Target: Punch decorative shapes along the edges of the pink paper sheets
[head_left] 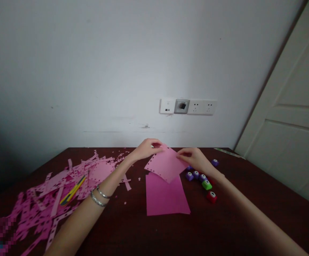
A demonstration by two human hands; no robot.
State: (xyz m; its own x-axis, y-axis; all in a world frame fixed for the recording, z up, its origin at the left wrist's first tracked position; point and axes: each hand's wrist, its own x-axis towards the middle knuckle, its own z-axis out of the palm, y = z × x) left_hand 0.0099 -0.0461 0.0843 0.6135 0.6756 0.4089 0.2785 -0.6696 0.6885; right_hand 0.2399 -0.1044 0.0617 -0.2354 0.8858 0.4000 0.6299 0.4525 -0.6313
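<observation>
Between both hands, a light pink sheet of paper [167, 164] is held up at a tilt, with small punched holes along its lower left edge. My left hand [148, 148] pinches its upper left corner. My right hand [193, 158] grips the right side between thumb and fingers. Below it, a darker pink stack of paper [167, 199] lies flat on the table, partly covered by the held sheet. Just right of the stack sit several small craft punches, among them a green punch [207, 184], a red punch [211, 196] and a purple punch [189, 176].
Pink paper scraps [41, 209] are heaped over the left of the dark table [133, 234], with a yellow utility knife [73, 191] on top. A ruler-like strip [229, 153] lies at the back right. Wall sockets [201, 107] and a white door [293, 117] stand beyond.
</observation>
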